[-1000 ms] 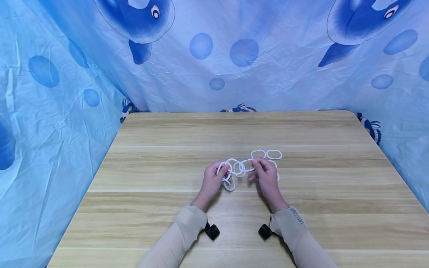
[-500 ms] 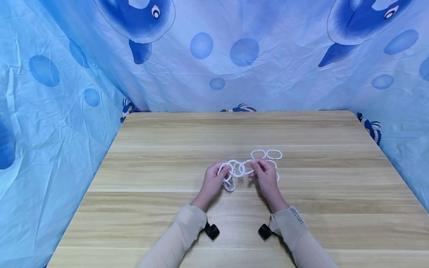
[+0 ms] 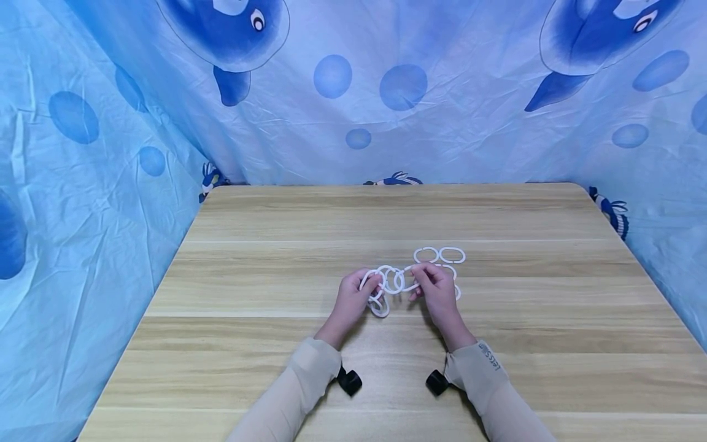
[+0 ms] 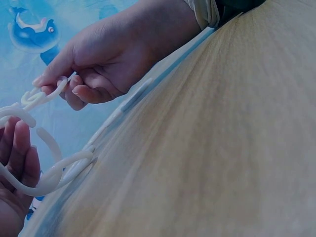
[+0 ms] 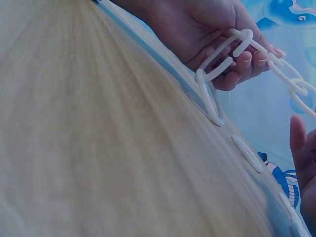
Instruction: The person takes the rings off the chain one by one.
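Note:
A short chain of white C-shaped plastic links stretches between both hands just above the table. My left hand (image 3: 351,293) pinches one link with its thumb over it, and a hanging link (image 5: 210,101) dangles below that hand and reaches the tabletop. From the other side, my right hand (image 3: 440,294) pinches the end link (image 3: 409,289) between thumb and forefinger. In the left wrist view that link overlaps its neighbour near the fingertips; the right wrist view shows links hooked through one another. The left hand's fingers partly hide its link.
Several loose white links lie beyond and beside the right hand, among them a rear link (image 3: 452,263). A wooden table (image 3: 248,362) spans the view. Blue cloth (image 3: 359,166) with whale prints hangs behind and at both sides. A black wrist camera (image 3: 350,382) sits under the left sleeve.
Both hands stay almost in place. The held links have shifted slightly toward the person, the right hand's link has tilted a little, and the dangling link has swung slightly right.

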`<state>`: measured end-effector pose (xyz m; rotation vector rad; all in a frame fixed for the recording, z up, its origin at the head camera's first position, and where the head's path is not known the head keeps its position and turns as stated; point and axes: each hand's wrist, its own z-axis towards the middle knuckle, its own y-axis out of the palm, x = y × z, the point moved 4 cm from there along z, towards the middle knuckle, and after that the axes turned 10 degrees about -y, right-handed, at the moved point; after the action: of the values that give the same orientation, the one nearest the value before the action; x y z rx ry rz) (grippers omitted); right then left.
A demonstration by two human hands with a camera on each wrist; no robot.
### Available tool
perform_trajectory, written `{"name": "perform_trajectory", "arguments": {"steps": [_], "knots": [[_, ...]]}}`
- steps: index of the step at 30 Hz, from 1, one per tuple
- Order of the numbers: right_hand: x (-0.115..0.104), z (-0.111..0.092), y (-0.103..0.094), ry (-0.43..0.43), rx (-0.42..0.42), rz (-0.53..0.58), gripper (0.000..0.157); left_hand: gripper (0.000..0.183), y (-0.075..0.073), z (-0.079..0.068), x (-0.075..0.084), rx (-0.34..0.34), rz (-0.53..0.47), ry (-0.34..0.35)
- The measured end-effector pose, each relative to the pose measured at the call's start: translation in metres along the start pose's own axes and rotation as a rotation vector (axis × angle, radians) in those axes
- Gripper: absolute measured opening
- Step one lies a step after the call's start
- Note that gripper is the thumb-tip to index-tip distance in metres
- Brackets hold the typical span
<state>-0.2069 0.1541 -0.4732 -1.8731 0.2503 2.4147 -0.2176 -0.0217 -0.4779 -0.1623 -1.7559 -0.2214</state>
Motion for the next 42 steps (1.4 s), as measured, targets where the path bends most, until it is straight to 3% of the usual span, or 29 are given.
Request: {"name": "perform_trajectory", "arguments": {"steps": [8, 22, 42], "knots": [[-0.0001, -0.0009, 0.0009, -0.008, -0.044, -0.068, 0.021, 0.022, 0.0003, 0.0002, -0.0008, 0.007, 0.007, 0.018], [0.0008, -0.0017, -0.0004, 0.000, -0.046, -0.070, 0.021, 0.022, 0.0011, -0.0002, 0.0002, -0.001, 0.039, 0.004], [0.0028, -0.0017, 0.0008, 0.006, -0.072, -0.086, 0.022, 0.022, 0.0034, 0.0001, -0.0041, -0.067, 0.135, -0.047]]}}
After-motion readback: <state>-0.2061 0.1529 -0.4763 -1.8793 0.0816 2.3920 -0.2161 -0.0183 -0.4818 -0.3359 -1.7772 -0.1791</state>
